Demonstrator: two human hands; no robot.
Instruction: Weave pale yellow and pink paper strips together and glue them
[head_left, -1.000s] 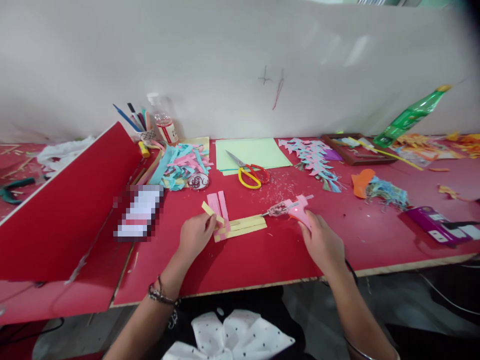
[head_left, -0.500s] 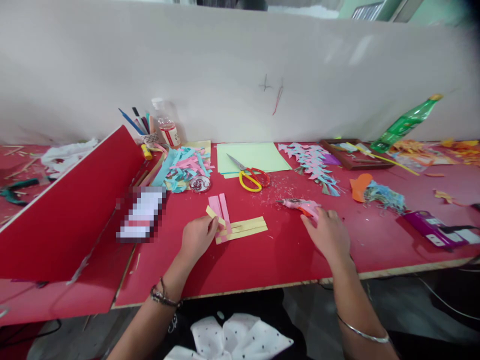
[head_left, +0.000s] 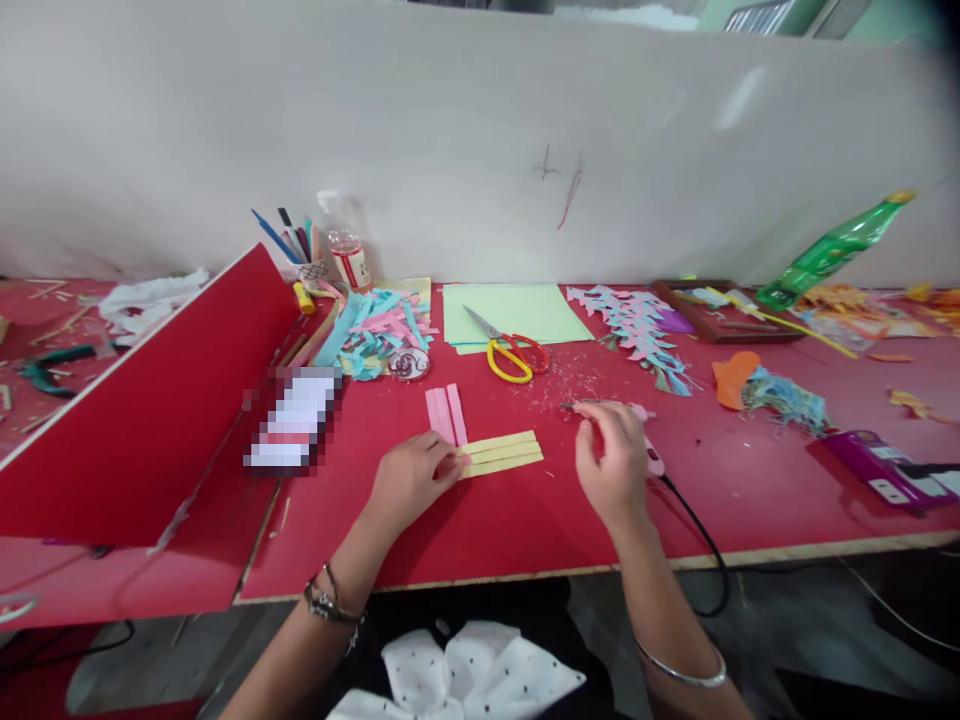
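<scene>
My left hand [head_left: 416, 480] bends over the crossing of the folded paper strips, its fingers together and pressing on them. Pink paper strips [head_left: 447, 412] stretch away from the crossing, and yellow paper strips [head_left: 502, 453] lie side by side to its right. The crossing itself is mostly covered by my fingers. My right hand [head_left: 616, 465] hovers in front of a pink glue gun [head_left: 654, 455], thumb and forefinger curved apart with nothing visible between them. The gun's dark tip shows past the fingertips; its handle and black cord show right of my hand.
Scissors [head_left: 510, 352] rest on green paper sheets [head_left: 540, 305]. Cut paper strips [head_left: 379, 330] and a phone [head_left: 296, 415] are at the left, beside a red board [head_left: 165, 410]. A pink-and-blue paper braid [head_left: 634, 330], wooden tray [head_left: 731, 325] and green bottle [head_left: 832, 250] stand right.
My right hand has moved left off the glue gun's handle, uncovering it and the cord. My left hand has lowered the raised yellow strip flat alongside the others and now presses the crossing.
</scene>
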